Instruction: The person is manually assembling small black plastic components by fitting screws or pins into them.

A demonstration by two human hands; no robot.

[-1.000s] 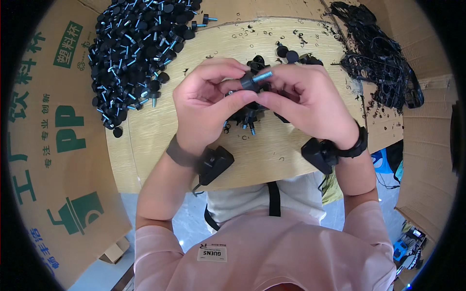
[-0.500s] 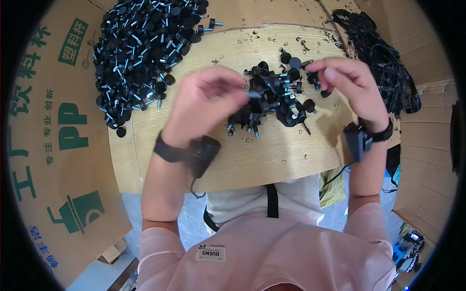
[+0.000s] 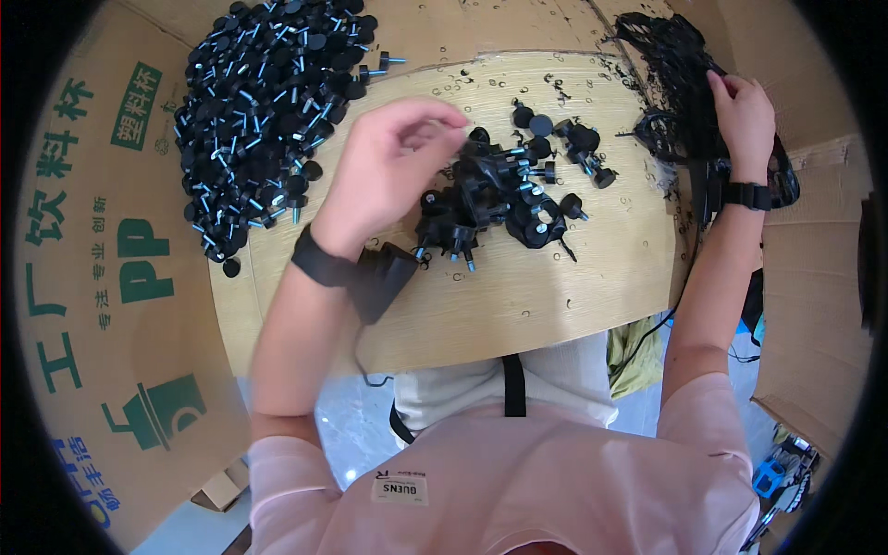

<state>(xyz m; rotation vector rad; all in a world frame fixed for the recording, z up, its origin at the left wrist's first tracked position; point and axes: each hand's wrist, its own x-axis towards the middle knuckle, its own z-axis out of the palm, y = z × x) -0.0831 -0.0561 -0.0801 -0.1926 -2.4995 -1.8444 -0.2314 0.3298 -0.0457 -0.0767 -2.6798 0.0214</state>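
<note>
Over the middle of the table, my left hand point(image 3: 393, 162) is curled with thumb and forefinger nearly meeting; anything between them is hidden. Just beyond its fingertips lies a cluster of black rubber feet with metal studs point(image 3: 472, 199), some still joined by black moulded scrap. My right hand point(image 3: 747, 129) is at the far right, its fingertips pinched at the edge of a heap of thin black plastic strips point(image 3: 671, 55). Whether a strip is in them I cannot make out. A few separate rubber feet point(image 3: 583, 139) lie between the cluster and the heap.
At the far left is a large pile of black studded rubber feet point(image 3: 277, 102). Cardboard walls stand at left point(image 3: 120, 305) and right point(image 3: 819, 231). Small black ring-like bits are scattered on the wooden tabletop point(image 3: 499, 305). Each wrist wears a black strap with a boxy device point(image 3: 384, 282) and cable.
My right hand has moved right, from beside the cluster to the strip heap. My left hand has risen slightly away from the cluster; the blurred stud at its fingertips no longer shows.
</note>
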